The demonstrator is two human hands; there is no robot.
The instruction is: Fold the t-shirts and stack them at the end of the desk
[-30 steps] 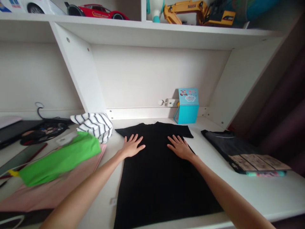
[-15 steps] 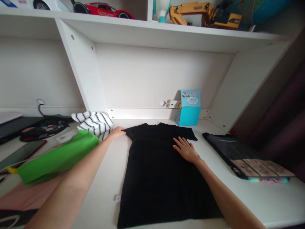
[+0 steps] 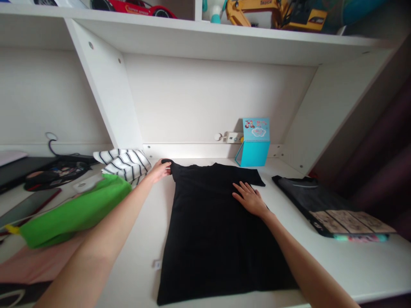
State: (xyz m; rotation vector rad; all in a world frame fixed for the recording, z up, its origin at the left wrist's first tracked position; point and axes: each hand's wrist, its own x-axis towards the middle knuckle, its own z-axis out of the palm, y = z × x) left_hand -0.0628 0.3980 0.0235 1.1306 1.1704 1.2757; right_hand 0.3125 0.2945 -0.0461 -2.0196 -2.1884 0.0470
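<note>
Fingers (image 3: 166, 165) of the left hand (image 3: 158, 171) are pinched closed on the far left sleeve (image 3: 176, 172) of the black T-shirt (image 3: 212, 231), just beside the striped cloth (image 3: 128, 164), while the right hand (image 3: 252, 200) lies palm down, its fingers a little spread, on the T-shirt's far right part, gripping nothing. The black T-shirt lies mostly flat on the worktop (image 3: 340, 267), between the green cloth (image 3: 77, 214) at left and the folded dark shirt (image 3: 321, 199) at right

White flat-topped desk (image 3: 346, 262) on the near side, w/ white horiz. shelf board (image 3: 192, 40) above; white upright left panel (image 3: 107, 90) & white upright right panel (image 3: 330, 107) flank pale flat back panel (image 3: 212, 98), far ctr. Dark purple fabric (image 3: 385, 171), far right, sits in dimmer lt.
</note>
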